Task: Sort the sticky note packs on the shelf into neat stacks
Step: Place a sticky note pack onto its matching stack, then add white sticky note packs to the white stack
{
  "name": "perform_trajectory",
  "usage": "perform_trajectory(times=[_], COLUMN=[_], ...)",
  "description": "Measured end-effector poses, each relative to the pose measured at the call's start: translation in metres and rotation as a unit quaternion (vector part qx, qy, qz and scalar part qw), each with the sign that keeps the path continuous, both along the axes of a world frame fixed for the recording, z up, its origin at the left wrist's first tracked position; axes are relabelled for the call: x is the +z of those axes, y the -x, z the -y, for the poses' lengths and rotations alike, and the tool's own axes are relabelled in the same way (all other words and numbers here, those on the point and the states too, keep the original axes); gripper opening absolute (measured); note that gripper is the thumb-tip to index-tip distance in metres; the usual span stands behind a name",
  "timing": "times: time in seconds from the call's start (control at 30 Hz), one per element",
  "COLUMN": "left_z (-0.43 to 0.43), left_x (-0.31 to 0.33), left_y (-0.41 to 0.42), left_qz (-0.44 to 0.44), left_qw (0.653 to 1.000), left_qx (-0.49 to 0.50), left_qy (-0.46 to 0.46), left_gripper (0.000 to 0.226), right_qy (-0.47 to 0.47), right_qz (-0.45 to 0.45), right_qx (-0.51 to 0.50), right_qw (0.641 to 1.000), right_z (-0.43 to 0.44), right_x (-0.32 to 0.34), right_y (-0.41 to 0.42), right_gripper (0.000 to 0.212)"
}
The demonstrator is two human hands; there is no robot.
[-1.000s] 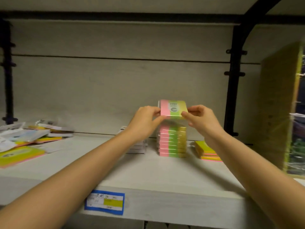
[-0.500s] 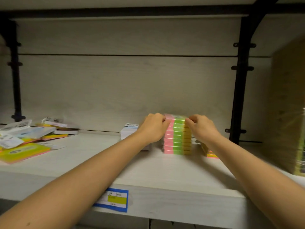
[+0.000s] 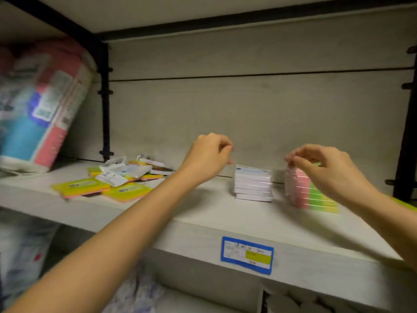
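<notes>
Your right hand (image 3: 325, 170) is at the pink and green stack (image 3: 304, 195) of sticky note packs, which stands on the shelf (image 3: 203, 213) toward its right end. Its fingers (image 3: 300, 158) are curled, with the thumb and fingertips drawn together at the stack's top left corner. The blur makes it impossible to tell whether they pinch the top pack or its clear wrap, or only touch it.

Your left hand (image 3: 207, 154) hovers in the air above the shelf, well left of that stack. Its fingers (image 3: 223, 143) are loosely curled and hold nothing.

Between your two hands, just beside the pink and green stack, a white stack (image 3: 252, 186) of packs sits fairly square near the back panel (image 3: 248, 114).

Further left on the same shelf lies a loose heap of packs (image 3: 126, 170), white wrapped ones piled at angles over coloured ones. Two yellow packs lie flat in front of it, one to the left (image 3: 81, 187) and one to the right (image 3: 128, 192), with pink edges showing beneath them.

At the far left a big soft package (image 3: 38, 105) in pink, blue and white leans beside the black upright post (image 3: 105, 98). A blue-bordered price label (image 3: 247, 255) with a yellow patch is stuck to the shelf's front edge, below the white stack.
</notes>
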State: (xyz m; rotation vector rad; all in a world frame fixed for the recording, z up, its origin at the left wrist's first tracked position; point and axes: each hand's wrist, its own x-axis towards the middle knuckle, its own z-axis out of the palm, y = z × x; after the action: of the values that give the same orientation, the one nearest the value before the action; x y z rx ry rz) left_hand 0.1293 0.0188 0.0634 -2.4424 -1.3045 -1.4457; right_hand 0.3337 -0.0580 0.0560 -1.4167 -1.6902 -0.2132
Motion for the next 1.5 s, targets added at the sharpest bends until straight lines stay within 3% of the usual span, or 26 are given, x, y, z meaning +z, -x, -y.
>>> perform_trajectory(times=[0.3,0.4,0.57,0.83,0.93,1.03,1.1,1.23,1.3,1.4,1.5], left_z=[-0.033,-0.057,-0.086,-0.105,-0.107,-0.105,-0.103,-0.094,-0.086,-0.073,-0.063], left_x=[-0.012,-0.018,-0.027,-0.030,-0.028,-0.026,-0.024,-0.020,-0.020,-0.019,-0.017], left_y=[0.182,0.233,0.271,0.288,0.289,0.287,0.284,0.279,0.273,0.265,0.254], left_qz=[-0.002,-0.043,-0.110,-0.086,-0.059,-0.042,-0.043,-0.020,-0.012,-0.017,-0.031], left_qw=[0.997,0.990,0.983,0.991,0.994,0.997,0.997,0.999,1.000,1.000,0.997], left_qx=[0.075,0.127,0.148,0.102,0.088,0.072,0.061,0.025,0.015,0.015,-0.036], left_qy=[0.035,0.047,0.019,0.012,0.000,-0.008,-0.018,-0.025,-0.024,-0.014,0.056], left_gripper=[0.018,0.019,0.019,0.015,0.016,0.016,0.014,0.014,0.014,0.023,0.038], right_qy=[0.155,0.195,0.273,0.314,0.350,0.368,0.360,0.316,0.279,0.214,0.148], right_qz=[0.012,-0.014,-0.019,-0.022,-0.100,-0.254,-0.350,-0.432,-0.467,-0.547,-0.592], right_qx=[0.085,0.091,0.008,-0.075,-0.060,0.014,0.080,0.138,0.154,0.201,0.248], right_qw=[0.984,0.976,0.962,0.946,0.929,0.895,0.861,0.833,0.825,0.784,0.753], right_z=[-0.033,-0.069,-0.130,-0.169,-0.163,-0.151,-0.142,-0.125,-0.116,-0.105,-0.095], right_x=[-0.005,-0.009,-0.010,-0.013,-0.010,-0.008,-0.008,-0.010,-0.010,-0.012,-0.015], right_y=[0.169,0.227,0.292,0.322,0.316,0.311,0.305,0.297,0.294,0.292,0.297], right_gripper=[0.022,0.026,0.043,0.030,0.027,0.018,0.038,0.064,0.063,0.058,0.051])
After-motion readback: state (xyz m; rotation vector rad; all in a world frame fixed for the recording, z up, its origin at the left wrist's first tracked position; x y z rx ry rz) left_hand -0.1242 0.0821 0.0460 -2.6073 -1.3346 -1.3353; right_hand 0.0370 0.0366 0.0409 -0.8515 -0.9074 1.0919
